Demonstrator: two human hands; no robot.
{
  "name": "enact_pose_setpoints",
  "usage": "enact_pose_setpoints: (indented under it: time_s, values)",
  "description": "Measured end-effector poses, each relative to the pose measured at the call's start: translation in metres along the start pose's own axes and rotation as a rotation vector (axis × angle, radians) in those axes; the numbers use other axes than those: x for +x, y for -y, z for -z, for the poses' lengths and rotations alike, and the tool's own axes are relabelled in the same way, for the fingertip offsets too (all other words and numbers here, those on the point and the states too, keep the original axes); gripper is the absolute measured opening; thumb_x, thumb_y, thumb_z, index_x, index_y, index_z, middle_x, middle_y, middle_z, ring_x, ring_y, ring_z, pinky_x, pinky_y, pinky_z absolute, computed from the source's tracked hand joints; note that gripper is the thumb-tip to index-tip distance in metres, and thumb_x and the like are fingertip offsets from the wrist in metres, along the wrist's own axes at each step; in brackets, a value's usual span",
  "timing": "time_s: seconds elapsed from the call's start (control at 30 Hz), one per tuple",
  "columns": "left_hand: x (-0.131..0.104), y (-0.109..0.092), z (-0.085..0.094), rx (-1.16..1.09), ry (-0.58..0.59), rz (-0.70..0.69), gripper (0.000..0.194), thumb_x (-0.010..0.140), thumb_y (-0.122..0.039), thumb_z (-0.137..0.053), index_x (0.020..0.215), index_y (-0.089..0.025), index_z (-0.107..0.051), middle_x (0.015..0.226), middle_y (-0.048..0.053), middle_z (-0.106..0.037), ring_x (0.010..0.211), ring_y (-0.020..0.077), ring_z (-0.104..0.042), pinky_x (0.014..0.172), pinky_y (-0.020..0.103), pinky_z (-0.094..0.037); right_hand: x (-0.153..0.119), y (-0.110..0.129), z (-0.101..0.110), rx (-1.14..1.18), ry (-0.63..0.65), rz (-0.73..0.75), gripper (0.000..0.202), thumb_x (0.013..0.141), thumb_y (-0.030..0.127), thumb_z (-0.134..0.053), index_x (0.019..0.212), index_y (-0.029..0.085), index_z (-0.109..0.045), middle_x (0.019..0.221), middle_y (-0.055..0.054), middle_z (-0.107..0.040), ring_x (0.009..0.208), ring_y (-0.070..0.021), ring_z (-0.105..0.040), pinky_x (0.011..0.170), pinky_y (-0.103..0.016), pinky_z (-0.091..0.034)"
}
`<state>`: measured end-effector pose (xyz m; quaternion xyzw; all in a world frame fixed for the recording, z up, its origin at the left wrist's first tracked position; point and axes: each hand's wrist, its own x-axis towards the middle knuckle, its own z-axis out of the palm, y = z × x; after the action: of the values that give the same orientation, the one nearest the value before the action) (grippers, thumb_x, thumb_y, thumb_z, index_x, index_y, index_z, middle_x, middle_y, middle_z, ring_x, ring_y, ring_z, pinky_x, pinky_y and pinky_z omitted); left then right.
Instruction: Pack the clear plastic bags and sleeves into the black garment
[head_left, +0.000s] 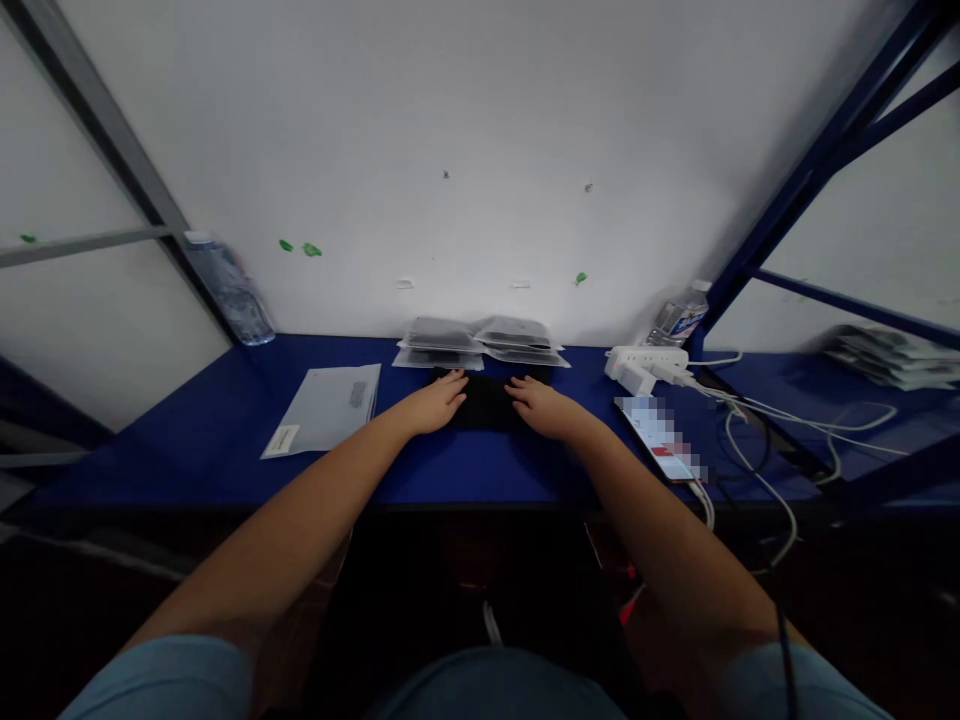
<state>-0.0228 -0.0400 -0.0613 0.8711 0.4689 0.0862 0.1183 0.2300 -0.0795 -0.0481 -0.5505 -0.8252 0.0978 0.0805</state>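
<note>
A black piece of what looks like folded fabric (pixel 489 403) lies on the blue table in front of me. On its left part rests my left hand (pixel 441 400), lying flat with the fingers stretched out. My right hand (pixel 538 403) lies flat on its right part, fingers slightly spread. Neither hand grips anything. Just behind the black piece are two stacks of frosted plastic bags, a left stack (pixel 440 343) and a right stack (pixel 521 340), close against the wall. The contents of the bags cannot be made out.
A pale flat bag (pixel 330 405) with a label lies to the left. Clear bottles stand at the back left (pixel 234 290) and back right (pixel 681 315). At right are a white power strip (pixel 646 360), a phone (pixel 660 440) and loose cables (pixel 742 450). Blue metal frames (pixel 814 180) flank the table.
</note>
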Motion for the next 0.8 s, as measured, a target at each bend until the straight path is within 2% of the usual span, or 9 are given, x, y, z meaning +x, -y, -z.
enact_pose_setpoints:
  time_s: [0.07, 0.13, 0.23, 0.37, 0.5, 0.7, 0.8]
  values:
    - [-0.001, -0.002, -0.001, -0.021, 0.006, -0.076, 0.056, 0.102, -0.033, -0.028, 0.155, -0.016, -0.038, 0.167, 0.007, -0.022, 0.154, 0.0207, -0.022, 0.125, 0.034, -0.021, -0.008, -0.008, 0.000, -0.006, -0.016, -0.006, 0.052, 0.097, 0.018, -0.041, 0.148, 0.014, -0.052, 0.159, -0.013, -0.042, 0.151, -0.0289, -0.032, 0.124, -0.048, -0.026]
    - [-0.001, -0.001, -0.001, 0.001, 0.021, -0.112, 0.057, 0.102, -0.034, -0.030, 0.156, -0.015, -0.036, 0.168, 0.009, -0.020, 0.155, 0.0220, -0.020, 0.126, 0.036, -0.020, -0.015, -0.013, -0.001, -0.005, -0.038, -0.018, 0.054, 0.096, 0.017, -0.041, 0.149, 0.014, -0.051, 0.159, -0.012, -0.042, 0.151, -0.0284, -0.031, 0.124, -0.047, -0.027]
    - [-0.002, 0.004, -0.001, 0.070, 0.042, -0.062, 0.065, 0.102, -0.044, -0.033, 0.157, -0.010, -0.030, 0.167, 0.016, -0.016, 0.156, 0.0275, -0.014, 0.126, 0.043, -0.018, -0.019, -0.013, -0.003, 0.001, -0.056, -0.053, 0.056, 0.096, 0.018, -0.039, 0.152, 0.018, -0.047, 0.162, -0.009, -0.037, 0.153, -0.0295, -0.028, 0.121, -0.054, -0.029]
    - [-0.002, 0.009, -0.005, 0.114, 0.050, -0.051, 0.075, 0.102, -0.052, -0.031, 0.159, -0.005, -0.023, 0.167, 0.019, -0.010, 0.156, 0.0288, -0.009, 0.126, 0.041, -0.015, -0.018, -0.007, -0.005, -0.022, -0.044, -0.087, 0.058, 0.096, 0.019, -0.038, 0.154, 0.019, -0.042, 0.164, -0.010, -0.032, 0.153, -0.0323, -0.025, 0.118, -0.063, -0.029]
    - [-0.002, 0.009, -0.009, 0.128, 0.046, -0.053, 0.075, 0.102, -0.052, -0.029, 0.159, -0.004, -0.022, 0.167, 0.019, -0.012, 0.156, 0.0281, -0.009, 0.126, 0.039, -0.014, -0.017, -0.005, -0.006, -0.033, -0.044, -0.091, 0.060, 0.096, 0.018, -0.037, 0.156, 0.019, -0.039, 0.165, -0.011, -0.031, 0.154, -0.0324, -0.025, 0.118, -0.063, -0.028]
    - [0.000, 0.012, -0.013, 0.131, 0.022, -0.066, 0.072, 0.102, -0.050, -0.030, 0.160, -0.008, -0.022, 0.167, 0.018, -0.014, 0.156, 0.0297, -0.012, 0.126, 0.044, -0.017, -0.017, -0.004, -0.005, -0.020, -0.036, -0.083, 0.060, 0.095, 0.019, -0.038, 0.155, 0.018, -0.040, 0.165, -0.013, -0.031, 0.153, -0.0335, -0.026, 0.117, -0.065, -0.028]
    - [0.000, 0.011, -0.012, 0.144, 0.028, -0.056, 0.072, 0.102, -0.049, -0.032, 0.159, -0.007, -0.023, 0.166, 0.019, -0.015, 0.156, 0.0306, -0.013, 0.126, 0.045, -0.018, -0.017, -0.002, -0.003, -0.024, -0.025, -0.086, 0.060, 0.095, 0.018, -0.038, 0.155, 0.017, -0.041, 0.165, -0.012, -0.031, 0.153, -0.0336, -0.025, 0.117, -0.065, -0.027]
